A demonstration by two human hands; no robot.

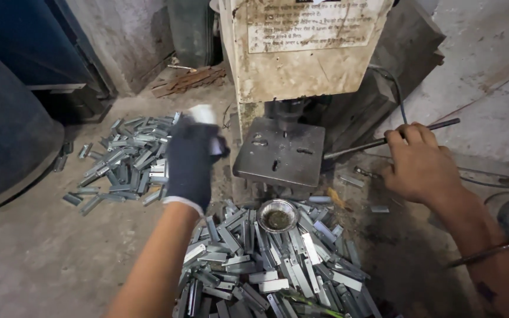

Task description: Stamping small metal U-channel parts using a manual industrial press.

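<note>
Left hand point(191, 158), wearing dark glove, hovering beside press plate point(280, 152), fingers curling around small pale piece point(202, 114), blurred. Right hand point(420, 164), bare, gripping press lever point(391, 139), fingers wrapping around it. Small metal bowl point(277, 215) sitting atop near heap of metal strips point(272, 265). Second strip pile point(126, 160) lying on floor, left of glove.

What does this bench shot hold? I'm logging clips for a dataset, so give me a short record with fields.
Setting: workshop floor, small press with a grey metal plate
Left hand: dark glove, raised left of the plate, blurred; grip unclear
Right hand: bare, closed on the press lever
Near pile: flat grey metal strips below the plate
Far pile: similar strips, left of the press
Bowl: small metal dish on the near pile
</note>
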